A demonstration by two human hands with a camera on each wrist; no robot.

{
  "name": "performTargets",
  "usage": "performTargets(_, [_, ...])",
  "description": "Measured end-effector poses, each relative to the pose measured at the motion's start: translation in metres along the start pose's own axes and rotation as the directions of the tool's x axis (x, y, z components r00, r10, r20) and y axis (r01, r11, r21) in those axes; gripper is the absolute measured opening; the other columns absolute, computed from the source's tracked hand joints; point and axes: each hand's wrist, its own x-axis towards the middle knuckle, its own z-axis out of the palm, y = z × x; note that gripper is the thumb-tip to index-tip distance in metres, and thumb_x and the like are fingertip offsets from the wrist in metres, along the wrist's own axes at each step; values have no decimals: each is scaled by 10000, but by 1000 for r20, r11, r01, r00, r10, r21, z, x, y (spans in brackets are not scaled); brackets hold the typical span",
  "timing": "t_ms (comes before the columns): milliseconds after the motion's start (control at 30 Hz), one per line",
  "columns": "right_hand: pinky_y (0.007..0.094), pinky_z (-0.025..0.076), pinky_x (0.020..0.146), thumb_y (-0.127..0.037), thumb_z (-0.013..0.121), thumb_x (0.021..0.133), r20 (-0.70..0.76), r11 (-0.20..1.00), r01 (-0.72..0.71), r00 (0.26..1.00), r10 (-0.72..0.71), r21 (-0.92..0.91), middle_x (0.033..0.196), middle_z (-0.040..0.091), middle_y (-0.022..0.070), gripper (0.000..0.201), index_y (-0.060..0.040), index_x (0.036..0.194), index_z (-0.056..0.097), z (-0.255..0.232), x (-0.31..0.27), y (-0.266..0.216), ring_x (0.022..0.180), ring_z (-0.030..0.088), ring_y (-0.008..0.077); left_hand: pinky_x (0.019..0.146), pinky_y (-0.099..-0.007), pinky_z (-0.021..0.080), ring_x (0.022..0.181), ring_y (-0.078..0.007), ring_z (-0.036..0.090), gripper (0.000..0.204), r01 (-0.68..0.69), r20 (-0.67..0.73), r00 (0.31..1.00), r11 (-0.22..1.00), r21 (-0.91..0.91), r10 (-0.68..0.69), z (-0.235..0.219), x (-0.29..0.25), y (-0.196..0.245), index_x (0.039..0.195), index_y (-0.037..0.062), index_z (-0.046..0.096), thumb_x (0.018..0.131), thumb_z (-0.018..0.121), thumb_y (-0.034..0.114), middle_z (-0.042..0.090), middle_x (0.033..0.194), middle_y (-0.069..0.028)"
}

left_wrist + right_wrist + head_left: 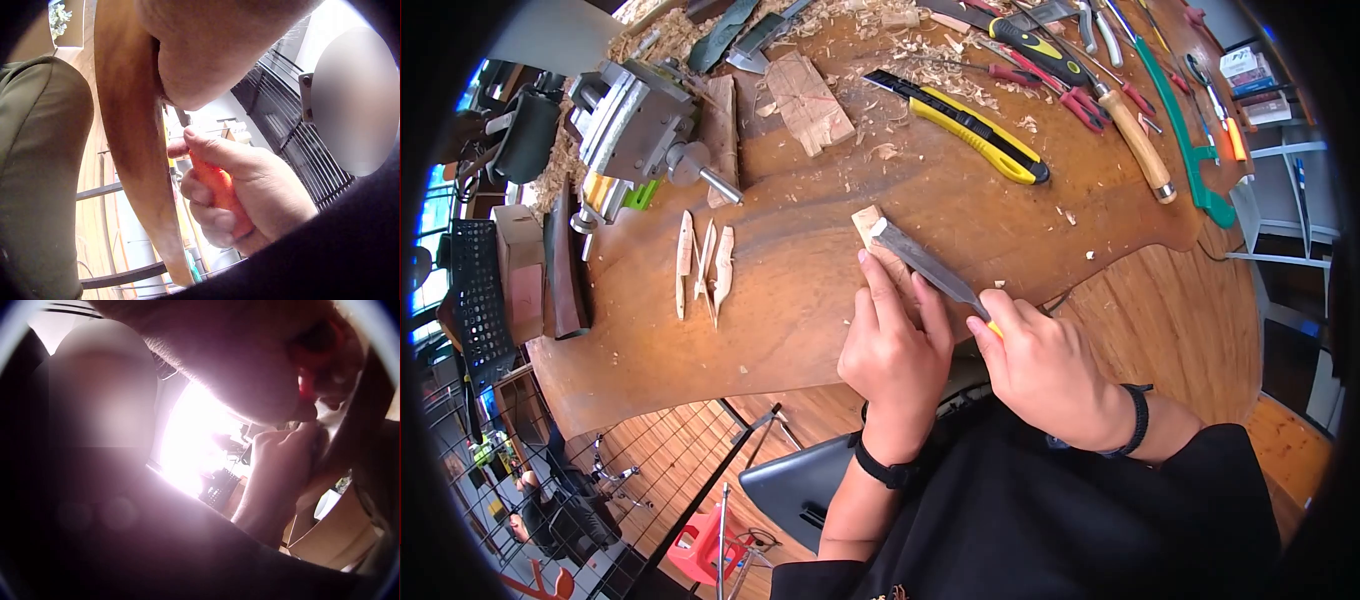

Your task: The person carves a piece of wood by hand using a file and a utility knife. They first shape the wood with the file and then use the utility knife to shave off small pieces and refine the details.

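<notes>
In the head view a small pale wooden piece (865, 219) lies on the brown tabletop (800, 290), held at its near part between the fingers of the left hand (897, 350). The right hand (1055, 375) grips the handle of a chisel, and its grey blade (930, 265) slants up and left across the wooden piece. The left wrist view shows the right hand (262, 187) curled round the orange-red handle (219, 190), with the left hand (206, 50) large above it. Both hands (237, 362) (278, 469) appear close together in the right wrist view, partly dark and blurred.
Beyond the hands lie a yellow cutter knife (980, 135), a wooden-handled tool (1138, 145), a green tool (1185, 130) and wood shavings. Several carved wood slivers (723, 265) lie to the left, near a metal vise (635, 135) and a flat wood block (808, 103).
</notes>
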Motion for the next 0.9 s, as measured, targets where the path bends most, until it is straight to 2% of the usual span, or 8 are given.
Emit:
performTargets(200, [444,537,515,-211,606,1027,-77,995,21,997,-13,94,683,642,171,204,-11,1013,570,12,2,6,597,681,372,472,-357,506,530,-256,632,534,-3,35,999,999,35,2,0,0,-2,1353,-92,595,937,694,227,611,755,-101])
performTargets(333, [421,463,591,-285,568,1062,301,570,-307,947,108,762,715,614,226,326,15,937,584,-4,30,9,658,647,357,482,-365,506,528,-255,623,519,-66,18,998,997,36,66,-2,-1,-4,1340,-71,617,931,701,237,608,750,-101])
performTargets(467, [401,470,592,-339,586,1059,-56,726,-91,983,176,682,715,636,171,357,13,1019,624,-16,42,16,643,641,282,502,-317,467,523,-165,557,457,63,74,996,965,-255,-45,-12,1,-6,1310,-67,645,948,709,203,596,718,-74])
performTargets(567, [388,473,576,-385,619,1043,-293,851,-9,937,191,526,685,636,122,382,-7,1090,654,-31,46,40,618,638,222,572,-286,478,600,-112,554,449,310,270,944,799,-516,-192,-26,3,-21,1331,-71,627,966,695,181,623,751,-47])
performTargets(633, [407,471,545,-338,643,1028,-353,939,-81,913,204,334,676,653,149,321,-27,1100,675,-42,52,60,601,667,285,545,-229,350,599,-76,444,519,511,493,860,264,-818,-136,-40,9,-21,1368,-105,578,1025,597,284,521,729,17])
performTargets(667, [426,505,581,-321,660,1012,-412,978,-86,897,160,191,739,688,189,304,-36,1116,682,-46,55,70,674,702,348,545,-229,350,599,-76,444,519,506,481,863,266,-821,-156,-42,10,-25,1368,-105,578,1025,597,284,521,729,17])
performTargets(733, [446,540,669,-301,687,988,-459,997,-77,885,82,31,827,719,200,295,-37,1118,690,-48,63,91,776,715,387,558,-216,335,608,-93,430,592,582,585,811,-106,-806,5,-43,12,-34,1379,-139,523,1041,501,346,479,739,-5])
performTargets(900, [448,544,782,-285,718,957,-450,998,-45,893,22,-41,968,734,196,308,-27,1125,701,-50,75,106,901,710,386,544,-234,402,631,-124,494,583,590,603,794,-341,-732,79,-41,10,-45,1368,-141,531,1050,433,338,530,798,-54])
